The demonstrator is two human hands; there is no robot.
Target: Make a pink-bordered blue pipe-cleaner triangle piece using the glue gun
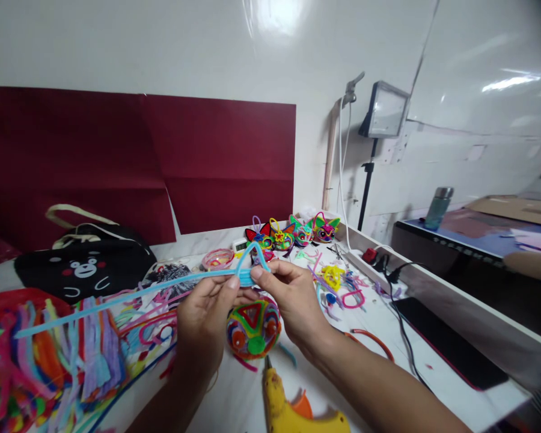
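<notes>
Blue strip (244, 278), red container (31, 296) of strips (31, 355)

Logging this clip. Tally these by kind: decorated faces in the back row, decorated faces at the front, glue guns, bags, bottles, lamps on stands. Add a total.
Back-row faces: 4
Front face: 1
Glue gun: 1
Black bag: 1
Bottle: 1
Lamp on a stand: 1
Total: 9

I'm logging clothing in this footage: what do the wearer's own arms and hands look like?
The left hand and right hand are ungloved. The left forearm and right forearm show no sleeve or watch. No ring is visible, though both hands are partly hidden.
</notes>
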